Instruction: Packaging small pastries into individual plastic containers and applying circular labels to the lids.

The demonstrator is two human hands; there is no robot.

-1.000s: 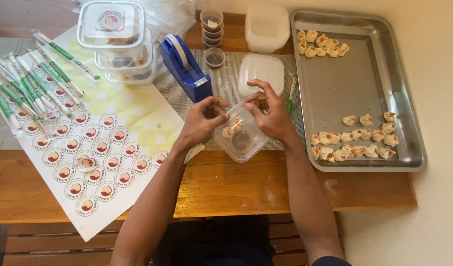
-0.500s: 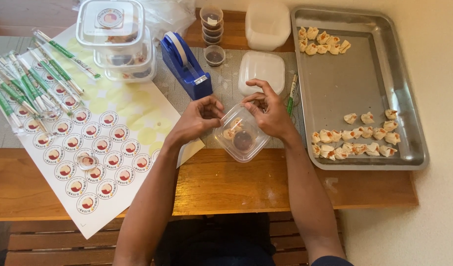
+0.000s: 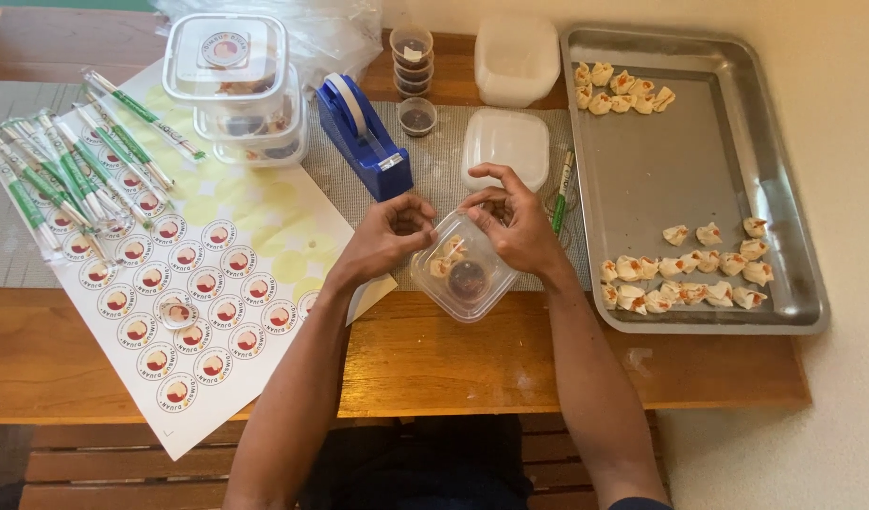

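Clear plastic container (image 3: 463, 274): small, square with rounded corners, lid off, lying at the middle of the frame on the grey mat near the table's front edge. Inside it: pale dumplings at the upper left and a small round cup of dark sauce (image 3: 467, 279) toward the centre.

Left of it:
- Sticker sheet (image 3: 194, 283), white with round printed labels, lower left of the frame.
- Wrapped chopsticks (image 3: 66, 175), green and white, fanned over the sheet's upper left.
- Stacked lidded containers (image 3: 241, 85), upper left.
- Blue tape dispenser (image 3: 364, 132), upper centre, just above the left hand.

Hands:
- Left hand (image 3: 387, 236), just beside the container's upper left rim, fingers curled and pinched narrow; whether it holds anything cannot be told.
- Right hand (image 3: 515, 222), over the container's upper right rim, fingertips drawn together at the rim; the hold itself is too small to tell.

Right of it:
- White lid (image 3: 505, 142), above the right hand.
- Green marker (image 3: 559, 194), just beside the right hand.
- Metal tray (image 3: 680, 161), right of the frame, with dumplings (image 3: 690, 274) in rows at its lower part and a smaller cluster at its upper left.
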